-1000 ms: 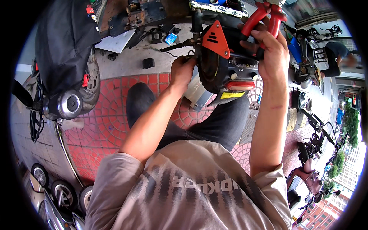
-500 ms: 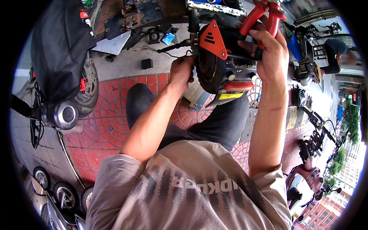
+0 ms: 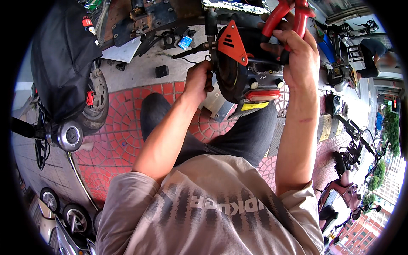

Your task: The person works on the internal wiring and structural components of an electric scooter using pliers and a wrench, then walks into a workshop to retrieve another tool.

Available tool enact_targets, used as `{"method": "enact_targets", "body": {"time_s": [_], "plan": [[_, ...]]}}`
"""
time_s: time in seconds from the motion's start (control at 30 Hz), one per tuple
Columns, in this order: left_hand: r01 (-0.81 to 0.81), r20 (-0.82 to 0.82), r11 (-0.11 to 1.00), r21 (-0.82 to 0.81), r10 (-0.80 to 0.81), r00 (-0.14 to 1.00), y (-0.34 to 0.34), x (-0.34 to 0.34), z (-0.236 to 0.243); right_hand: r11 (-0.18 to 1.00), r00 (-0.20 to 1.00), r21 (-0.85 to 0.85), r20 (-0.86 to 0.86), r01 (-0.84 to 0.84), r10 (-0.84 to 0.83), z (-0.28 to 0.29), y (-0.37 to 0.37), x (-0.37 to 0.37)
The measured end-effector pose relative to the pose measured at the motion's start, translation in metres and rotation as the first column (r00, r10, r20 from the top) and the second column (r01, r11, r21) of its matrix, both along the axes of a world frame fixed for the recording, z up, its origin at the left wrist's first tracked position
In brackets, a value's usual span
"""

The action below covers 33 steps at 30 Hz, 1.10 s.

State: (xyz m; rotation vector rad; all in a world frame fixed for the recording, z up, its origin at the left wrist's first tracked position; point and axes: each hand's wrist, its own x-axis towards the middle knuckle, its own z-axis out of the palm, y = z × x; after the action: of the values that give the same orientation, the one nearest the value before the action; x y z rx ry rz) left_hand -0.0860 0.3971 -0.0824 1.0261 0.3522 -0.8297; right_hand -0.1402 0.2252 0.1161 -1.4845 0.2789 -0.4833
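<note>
My right hand [image 3: 299,57] grips red-handled pliers [image 3: 276,23] at the upper right; their tips run out of view. My left hand [image 3: 198,81] is closed beside the black wheel [image 3: 226,78] and a dark upright tube [image 3: 210,23]; what its fingers hold is hidden. An orange triangular plate [image 3: 233,44] with slots sits over the wheel, between my hands. Below it a rear fender carries a red lamp [image 3: 260,95] and a yellow sticker [image 3: 253,106]. A silver metal piece [image 3: 216,108] lies under the wheel.
A black-covered scooter [image 3: 59,80] stands at left, loose wheels [image 3: 74,216] at lower left. A workbench [image 3: 119,21] runs along the top, small black parts and a blue packet [image 3: 185,41] below it. Several scooters [image 3: 346,187] line the right; another person [image 3: 372,57] bends at upper right.
The wheel assembly, pliers and background shift slightly up and left in view. My left hand has moved slightly left, still closed; my right hand keeps its grip on the pliers.
</note>
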Motion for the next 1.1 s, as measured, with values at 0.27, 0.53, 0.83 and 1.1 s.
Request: {"method": "enact_targets", "body": {"time_s": [0.27, 0.53, 0.83, 1.1], "plan": [[-0.077, 0.068, 0.997, -0.005, 0.077, 0.995, -0.005, -0.009, -0.007, 0.996, 0.999, -0.082, -0.049, 0.019, -0.024, 0.004, 0.004, -0.001], [-0.054, -0.057, 0.984, -0.167, 0.045, 0.997, 0.008, -0.011, -0.003, 0.996, 0.998, -0.081, -0.047, 0.029, -0.032, 0.003, 0.002, -0.002], [0.004, -0.181, 0.996, -0.093, -0.02, 0.983, 0.012, -0.003, 0.016, 0.997, 0.999, -0.078, -0.04, 0.026, -0.029, 0.002, 0.004, -0.001], [-0.023, -0.26, 0.983, -0.183, -0.026, 0.965, 0.012, -0.002, 0.008, 1.0, 1.0, 0.004, 0.002, 0.02, -0.02, -0.001, 0.002, 0.0]]}}
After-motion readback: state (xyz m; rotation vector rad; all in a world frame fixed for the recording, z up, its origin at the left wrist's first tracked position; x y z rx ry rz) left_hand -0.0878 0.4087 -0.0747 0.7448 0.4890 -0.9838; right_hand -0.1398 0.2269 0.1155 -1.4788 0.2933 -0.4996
